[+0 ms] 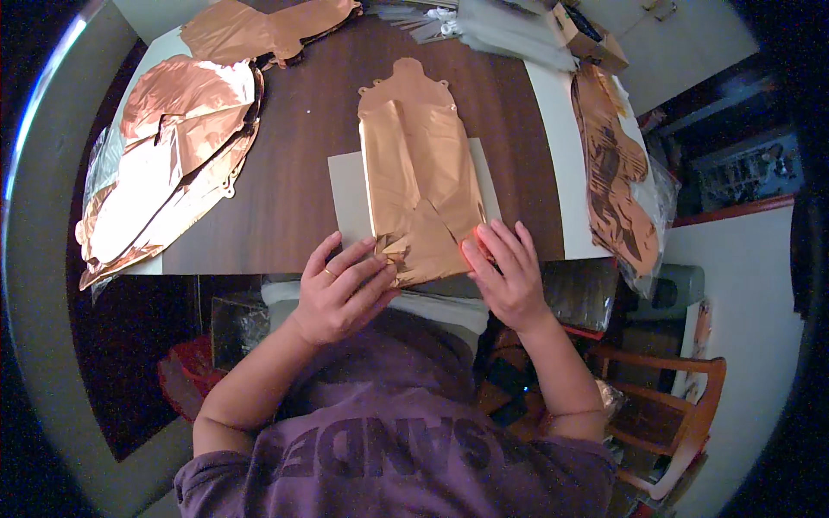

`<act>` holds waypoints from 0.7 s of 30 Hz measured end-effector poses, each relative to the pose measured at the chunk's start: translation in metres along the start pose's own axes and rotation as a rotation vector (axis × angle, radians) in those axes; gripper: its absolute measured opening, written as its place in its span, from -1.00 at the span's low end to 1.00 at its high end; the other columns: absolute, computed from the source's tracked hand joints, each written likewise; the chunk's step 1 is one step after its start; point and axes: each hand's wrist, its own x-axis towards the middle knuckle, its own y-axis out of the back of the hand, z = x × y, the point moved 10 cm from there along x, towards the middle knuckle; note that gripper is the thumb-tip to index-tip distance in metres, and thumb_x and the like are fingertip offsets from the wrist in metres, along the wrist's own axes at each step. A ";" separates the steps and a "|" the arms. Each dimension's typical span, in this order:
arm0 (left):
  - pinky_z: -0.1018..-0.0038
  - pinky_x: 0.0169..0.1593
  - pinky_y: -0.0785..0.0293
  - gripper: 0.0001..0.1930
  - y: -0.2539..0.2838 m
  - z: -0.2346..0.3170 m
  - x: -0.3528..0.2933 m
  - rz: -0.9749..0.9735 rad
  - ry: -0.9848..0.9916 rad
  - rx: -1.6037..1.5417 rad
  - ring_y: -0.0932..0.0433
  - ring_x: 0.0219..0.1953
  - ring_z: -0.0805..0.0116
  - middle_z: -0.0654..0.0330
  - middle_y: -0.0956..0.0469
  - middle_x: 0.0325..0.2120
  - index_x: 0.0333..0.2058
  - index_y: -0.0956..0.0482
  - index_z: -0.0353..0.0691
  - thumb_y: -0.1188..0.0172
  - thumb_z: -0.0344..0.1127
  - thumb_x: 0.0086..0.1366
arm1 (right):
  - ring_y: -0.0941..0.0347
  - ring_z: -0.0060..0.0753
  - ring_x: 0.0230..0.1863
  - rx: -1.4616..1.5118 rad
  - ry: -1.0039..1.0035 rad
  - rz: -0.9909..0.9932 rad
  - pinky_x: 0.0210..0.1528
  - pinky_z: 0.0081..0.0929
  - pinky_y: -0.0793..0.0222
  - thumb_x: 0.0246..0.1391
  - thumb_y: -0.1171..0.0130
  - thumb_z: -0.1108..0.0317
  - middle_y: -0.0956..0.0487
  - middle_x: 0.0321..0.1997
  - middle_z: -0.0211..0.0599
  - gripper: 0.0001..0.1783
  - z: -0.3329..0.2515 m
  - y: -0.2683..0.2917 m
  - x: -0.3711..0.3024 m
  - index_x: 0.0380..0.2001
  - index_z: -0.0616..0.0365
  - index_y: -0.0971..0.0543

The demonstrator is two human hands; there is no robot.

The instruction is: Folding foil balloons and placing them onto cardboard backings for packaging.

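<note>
A flat copper-coloured foil balloon (419, 164) lies lengthwise before me, its sides folded inward and its small tabbed end pointing away. Beneath it, a pale flat sheet (349, 186) shows on both sides. My left hand (344, 289) rests at the balloon's near left corner, fingers apart on the crumpled foil; its thumb is hidden. At the near right corner, my right hand (511, 276) curls its thumb and fingers around a small orange-red patch, which I cannot make out as an object or a reflection in the foil.
More copper foil balloons (186, 129) are stacked at the left, with another pile (250, 30) at the far left. Others (615, 164) lie along the right edge beside clear plastic. Clear bags (509, 30) and a cardboard box (591, 39) stand far right. A wooden chair (665, 406) is at lower right.
</note>
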 end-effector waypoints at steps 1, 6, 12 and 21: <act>0.08 0.19 -0.31 -0.68 0.000 0.000 0.000 0.000 -0.010 0.009 -0.55 0.02 0.22 0.25 -0.60 -0.22 -0.22 -0.65 -0.12 -0.41 -0.21 0.01 | -0.29 -0.06 0.28 0.001 0.000 -0.001 0.32 0.11 -0.10 0.09 -0.20 0.19 -0.39 0.24 -0.15 -0.52 0.000 0.000 0.001 0.11 -0.06 -0.52; 0.13 0.17 -0.35 -0.70 0.000 -0.002 0.001 -0.007 -0.059 0.055 -0.55 0.02 0.21 0.24 -0.60 -0.20 -0.20 -0.66 -0.14 -0.36 -0.26 0.04 | -0.34 -0.06 0.21 -0.009 -0.006 0.031 0.26 0.07 -0.20 0.07 -0.19 0.31 -0.42 0.20 -0.17 -0.55 -0.004 0.006 0.006 0.09 -0.05 -0.53; 0.26 0.08 -0.44 -0.74 0.001 -0.003 0.005 -0.014 -0.108 0.066 -0.57 -0.01 0.23 0.20 -0.60 -0.19 -0.21 -0.65 -0.16 -0.24 -0.36 0.07 | -0.37 -0.09 0.14 -0.061 0.025 0.079 0.18 0.03 -0.27 0.04 -0.17 0.35 -0.45 0.15 -0.18 -0.56 -0.006 0.009 0.011 0.06 -0.04 -0.54; 0.28 0.02 -0.46 -0.71 0.000 -0.006 0.003 -0.001 -0.051 0.049 -0.59 -0.03 0.23 0.22 -0.61 -0.19 -0.20 -0.64 -0.14 -0.31 -0.37 0.03 | -0.34 -0.08 0.15 -0.030 -0.002 -0.105 0.13 -0.08 -0.24 -0.05 -0.26 0.21 -0.39 0.25 -0.18 -0.43 -0.003 0.009 0.024 0.11 0.00 -0.51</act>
